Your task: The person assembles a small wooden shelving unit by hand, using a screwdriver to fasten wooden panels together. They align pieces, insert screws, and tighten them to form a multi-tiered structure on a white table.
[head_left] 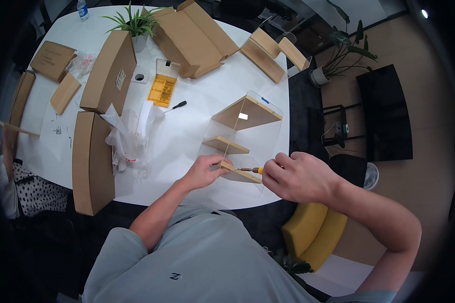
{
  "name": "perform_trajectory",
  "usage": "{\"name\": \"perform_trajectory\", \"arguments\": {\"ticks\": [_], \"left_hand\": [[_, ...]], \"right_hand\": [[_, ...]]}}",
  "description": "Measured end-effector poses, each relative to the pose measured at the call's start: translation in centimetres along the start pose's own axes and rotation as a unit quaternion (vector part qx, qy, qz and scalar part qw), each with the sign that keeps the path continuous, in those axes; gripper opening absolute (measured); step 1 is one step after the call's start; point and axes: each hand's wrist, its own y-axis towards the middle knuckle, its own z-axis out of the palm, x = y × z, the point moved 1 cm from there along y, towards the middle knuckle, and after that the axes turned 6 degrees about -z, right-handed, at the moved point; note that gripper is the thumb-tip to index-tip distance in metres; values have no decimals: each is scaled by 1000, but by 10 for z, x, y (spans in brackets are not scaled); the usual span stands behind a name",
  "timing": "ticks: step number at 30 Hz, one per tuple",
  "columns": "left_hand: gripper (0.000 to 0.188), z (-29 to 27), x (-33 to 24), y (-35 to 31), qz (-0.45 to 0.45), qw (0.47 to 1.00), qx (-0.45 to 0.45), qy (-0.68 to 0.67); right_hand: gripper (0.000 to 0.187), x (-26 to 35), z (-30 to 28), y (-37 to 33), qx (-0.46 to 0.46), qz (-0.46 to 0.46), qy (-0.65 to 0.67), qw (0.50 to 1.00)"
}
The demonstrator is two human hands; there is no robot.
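A small shelf unit of clear acrylic side panels (271, 132) and pale wooden boards stands at the table's near right. My left hand (201, 172) is closed on the left end of its nearest wooden board (248, 177). In my right hand (301, 177) is a screwdriver (258, 170) with a yellow handle, the fingers wrapped round it. Its shaft points left toward that board, against or close to the clear panel; the exact contact is too small to make out. Two more boards, a middle one (225, 144) and a wider far one (248, 113), span the unit.
Left of the shelf lie a black screwdriver (176, 106), an orange bit case (162, 90) and crumpled plastic wrap (126, 139). Tall cardboard boxes (93, 159) divide the white table (187, 129). Another wooden shelf (263, 59) stands far right. A person (35, 189) is at the left.
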Motion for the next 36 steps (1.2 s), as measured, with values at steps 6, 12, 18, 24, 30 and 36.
{"name": "perform_trajectory", "arguments": {"ticks": [6,12,18,24,30,36], "left_hand": [[22,4,5,0,25,1000,-16,7],[20,10,7,-7,20,1000,5,22],[20,4,2,-4,7,1000,12,4],[20,5,4,-4,1,1000,6,4],[21,7,12,-6,31,999,-19,13],[21,12,13,-10,-7,1000,-5,-8]], "right_hand": [[15,5,-6,9,123,240,216,938],[23,-8,-11,17,208,410,424,780],[18,6,-4,0,64,115,90,987],[14,-2,2,-1,3,-17,-52,998],[23,5,-1,14,163,329,281,887],[24,4,-4,13,168,300,245,907]]}}
